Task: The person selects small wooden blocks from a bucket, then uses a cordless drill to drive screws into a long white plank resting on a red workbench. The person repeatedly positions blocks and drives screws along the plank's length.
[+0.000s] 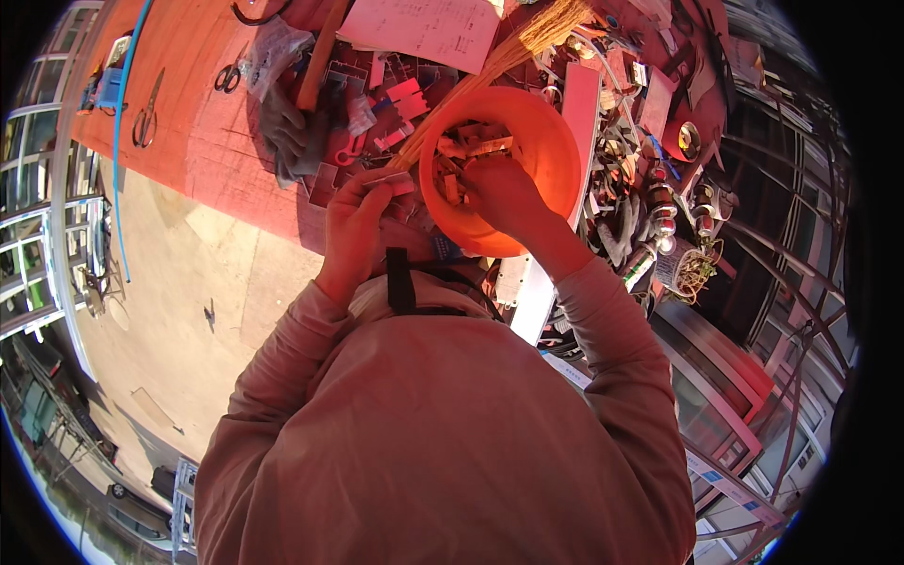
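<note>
Our left hand (356, 221) pinched a small flat piece (402, 184) just left of the orange bucket (554, 151) — likely light, stiff, best held by its edges. Our right hand (504, 193) was inside the bucket — couldn't tell what those fingers held.

- The left hand (356, 221) is pointing up and slightly rightward, its thumb and fingers pinching together near the tips.
- The left wrist (336, 282) is showing bare below a long sleeve (287, 353), while that elbow is bending out to the left.
- The right hand (501, 193) is angling up and leftward, its back facing the camera and its fingertips mostly hiding from sight.
- The right forearm (617, 330) is slanting inward, sleeved almost to the wrist.
</note>
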`<state>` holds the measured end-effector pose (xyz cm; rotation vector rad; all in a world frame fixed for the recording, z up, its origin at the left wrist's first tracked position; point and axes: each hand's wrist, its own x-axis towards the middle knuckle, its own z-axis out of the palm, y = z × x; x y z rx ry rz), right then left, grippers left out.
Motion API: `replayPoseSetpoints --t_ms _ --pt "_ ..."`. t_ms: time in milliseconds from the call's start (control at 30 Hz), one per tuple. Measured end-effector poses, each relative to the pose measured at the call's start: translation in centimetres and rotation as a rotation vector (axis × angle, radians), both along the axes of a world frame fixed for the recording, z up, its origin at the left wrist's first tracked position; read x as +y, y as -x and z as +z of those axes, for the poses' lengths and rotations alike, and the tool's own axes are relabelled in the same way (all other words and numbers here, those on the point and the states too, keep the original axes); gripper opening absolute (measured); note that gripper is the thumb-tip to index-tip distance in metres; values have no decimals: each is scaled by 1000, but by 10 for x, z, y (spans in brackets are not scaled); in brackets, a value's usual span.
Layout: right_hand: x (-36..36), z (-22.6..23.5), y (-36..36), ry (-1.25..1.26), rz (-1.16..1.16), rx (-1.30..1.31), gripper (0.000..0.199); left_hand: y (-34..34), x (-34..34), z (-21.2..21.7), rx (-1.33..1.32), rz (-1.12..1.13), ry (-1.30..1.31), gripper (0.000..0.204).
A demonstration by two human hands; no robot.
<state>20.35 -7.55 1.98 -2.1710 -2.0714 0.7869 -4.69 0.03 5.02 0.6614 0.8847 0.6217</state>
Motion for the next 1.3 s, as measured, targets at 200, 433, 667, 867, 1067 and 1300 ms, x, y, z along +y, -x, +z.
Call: replayPoseSetpoints --t_ms 200,433,667,867,1067,1300 --pt "9 -22 15 -23 58 -214 33 2 -3 -1 18 -54 -30 23" --pt "0 -35 7 -195 204 -404 29 8 1 -7 2 -10 3 23" --pt "-12 -82 -22 -98 -173 293 20 12 3 -8 5 -5 46 21" --pt "-22 -61 -18 142 -564 624 13 10 2 -15 -7 -29 11 21" --pt "-2 -61 -1 31 77 -261 14 9 2 -17 -10 -53 17 22" --pt "-7 -35 -23 -41 66 65 18 15 3 -20 42 -21 12 24"
